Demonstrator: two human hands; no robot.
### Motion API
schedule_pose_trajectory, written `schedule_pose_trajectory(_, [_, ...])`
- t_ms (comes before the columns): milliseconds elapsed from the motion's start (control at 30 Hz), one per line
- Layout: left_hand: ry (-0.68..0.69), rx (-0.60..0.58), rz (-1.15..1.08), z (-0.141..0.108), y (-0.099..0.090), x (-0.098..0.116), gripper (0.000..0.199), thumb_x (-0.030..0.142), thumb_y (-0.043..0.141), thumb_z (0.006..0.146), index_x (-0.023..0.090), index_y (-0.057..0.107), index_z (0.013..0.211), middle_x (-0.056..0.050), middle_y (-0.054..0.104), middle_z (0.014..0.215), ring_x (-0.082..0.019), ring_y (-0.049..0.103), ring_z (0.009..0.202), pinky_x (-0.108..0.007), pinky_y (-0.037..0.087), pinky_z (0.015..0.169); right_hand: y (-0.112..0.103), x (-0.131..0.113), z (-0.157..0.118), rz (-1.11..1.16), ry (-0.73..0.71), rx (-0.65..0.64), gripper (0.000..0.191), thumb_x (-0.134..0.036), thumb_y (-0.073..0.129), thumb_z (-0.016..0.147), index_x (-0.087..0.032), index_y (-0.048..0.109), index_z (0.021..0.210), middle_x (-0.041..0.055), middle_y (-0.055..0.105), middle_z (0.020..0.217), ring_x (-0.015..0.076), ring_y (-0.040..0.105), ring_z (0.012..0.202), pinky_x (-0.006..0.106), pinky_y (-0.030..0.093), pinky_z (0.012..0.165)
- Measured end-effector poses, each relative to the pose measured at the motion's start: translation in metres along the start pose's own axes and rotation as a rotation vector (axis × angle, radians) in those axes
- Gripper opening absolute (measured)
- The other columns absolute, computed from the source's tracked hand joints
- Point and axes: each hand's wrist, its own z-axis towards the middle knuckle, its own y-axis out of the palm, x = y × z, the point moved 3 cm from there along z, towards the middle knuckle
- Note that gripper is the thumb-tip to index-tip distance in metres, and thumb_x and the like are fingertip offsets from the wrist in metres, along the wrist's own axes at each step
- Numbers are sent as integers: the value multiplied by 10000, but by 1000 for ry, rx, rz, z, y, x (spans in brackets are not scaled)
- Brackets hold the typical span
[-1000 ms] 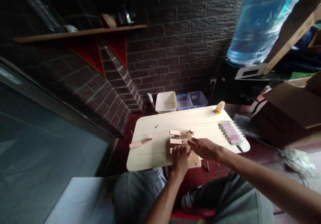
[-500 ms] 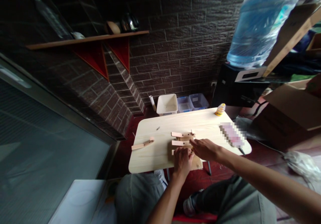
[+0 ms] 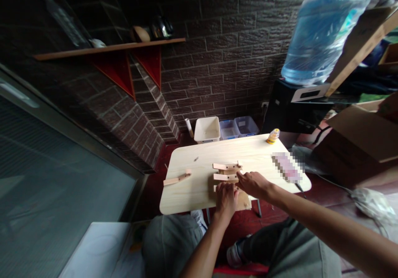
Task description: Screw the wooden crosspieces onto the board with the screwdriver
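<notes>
A small wooden board (image 3: 244, 202) lies at the near edge of the table, with pale wooden strips set across it. The far strip (image 3: 221, 167) and the middle strip (image 3: 221, 177) show dark holes or screws. My left hand (image 3: 226, 196) curls over the near strip, fingers closed on it and covering most of it. Close beside it, my right hand (image 3: 252, 182) is closed in a pinch at the strips' right ends. What its fingertips hold is hidden. A separate wooden strip (image 3: 175, 180) with a small block at one end lies to the left.
The light wooden table (image 3: 186, 199) carries a small dark metal piece (image 3: 196, 159), a yellow-capped clear bottle (image 3: 273, 136) and a blurred pink object (image 3: 287, 168). Beyond it stand a white bin (image 3: 207, 129) and clear bins (image 3: 245, 126). A cardboard box (image 3: 363, 132) is at right.
My right hand has shifted very slightly at the strips' ends. My left hand stays over the near strip, and the other things keep their places.
</notes>
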Motion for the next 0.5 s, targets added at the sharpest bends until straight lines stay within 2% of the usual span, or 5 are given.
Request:
schedule_pose_trajectory(133, [-2,-6,3,0,0,-1,134,208,690,828,205,600,928,-46,641,913,-235,592,943,-424,461,901,-1,1,-5,37,-180,31,269,-182,469,929,-130,551,1180,140,663,1037,207,655,831,292,473,625])
schedule_pose_trajectory(200, [-12,-16,13,0,1,-2,141,222,685,836,201,599,946,-45,638,924,-237,590,955,-429,457,911,3,0,-4,22,-209,29,262,-123,443,921,-138,561,1155,133,656,1038,188,648,807,285,470,615])
schedule_pose_trajectory(300, [-18,-34,22,-1,2,-2,156,230,686,838,196,598,962,-47,635,939,-239,587,973,-434,453,933,8,-3,2,-24,-178,25,234,-183,414,970,-125,565,1139,125,674,951,192,656,744,284,458,570])
schedule_pose_trajectory(400, [-11,-35,29,-1,2,-1,155,220,682,838,192,599,966,-54,634,942,-237,591,965,-442,451,945,10,-4,7,-42,-84,21,287,-291,414,995,-105,559,1158,121,687,836,210,665,696,287,453,542])
schedule_pose_trajectory(500, [-1,-41,23,-1,2,-1,106,215,665,849,192,600,930,-56,634,915,-235,597,943,-436,459,920,8,-3,7,-30,-33,25,342,-324,425,984,-89,549,1198,138,692,830,228,667,702,304,461,545])
